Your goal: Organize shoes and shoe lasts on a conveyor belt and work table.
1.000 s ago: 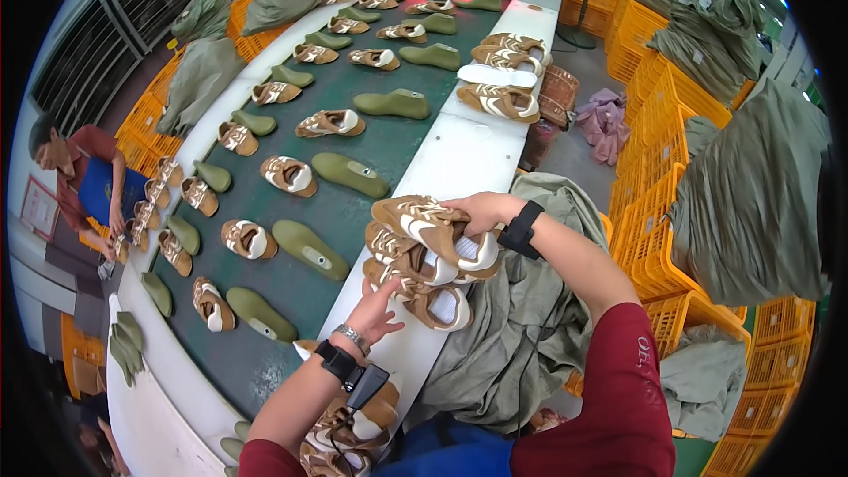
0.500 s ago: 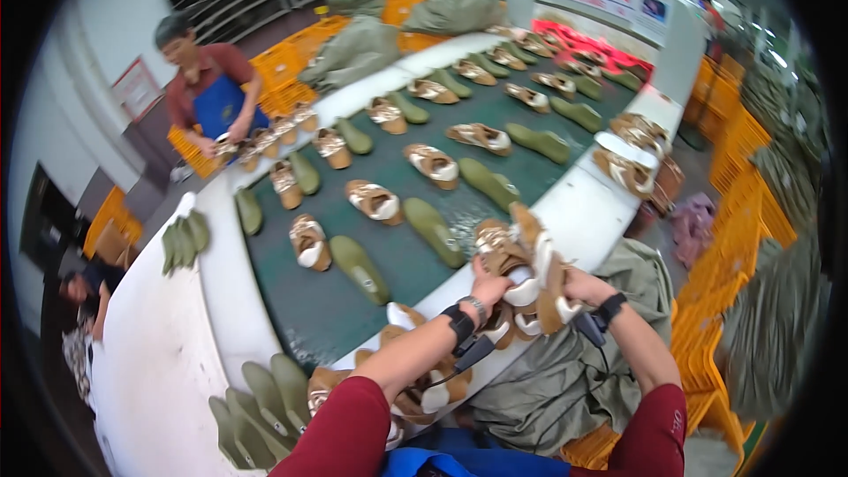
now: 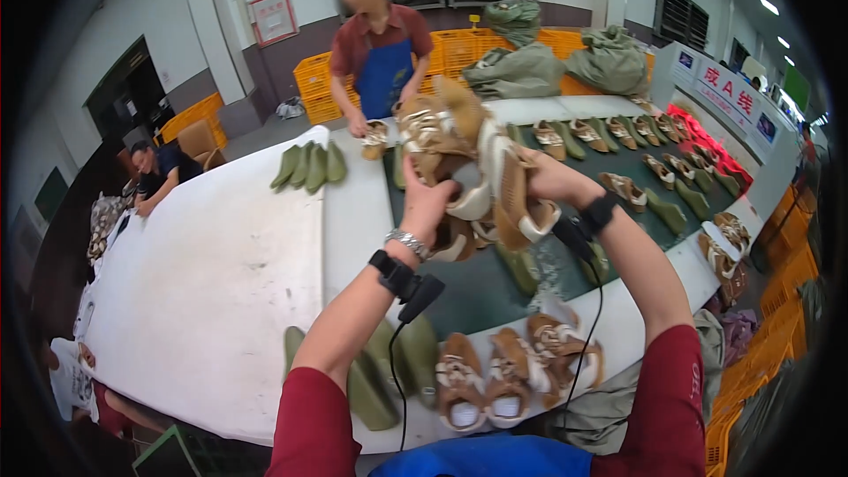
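Note:
My left hand (image 3: 427, 208) and my right hand (image 3: 555, 178) hold a bunch of tan-and-white sneakers between them, raised over the near part of the green conveyor belt (image 3: 549, 280). My left fingers are wrapped round a laced sneaker (image 3: 426, 131), its thumb at the shoe's opening. My right hand clasps the other side, where a sneaker (image 3: 512, 190) shows its tan sole. More shoes hang below these two, partly hidden. Along the near white edge, several sneakers (image 3: 460, 380) stand in a row, with green shoe lasts (image 3: 369, 393) lying to their left.
A white table (image 3: 212, 300) spreads leftward, with several green lasts (image 3: 309, 166) on it. Shoes and lasts line the belt toward the far right. A co-worker (image 3: 380, 53) in a blue apron stands across, touching a sneaker (image 3: 374, 139). Orange crates (image 3: 777, 291) stand at the right.
My view has swung to the left. My hands have lifted the bunch of sneakers up from the near edge and moved it out over the belt.

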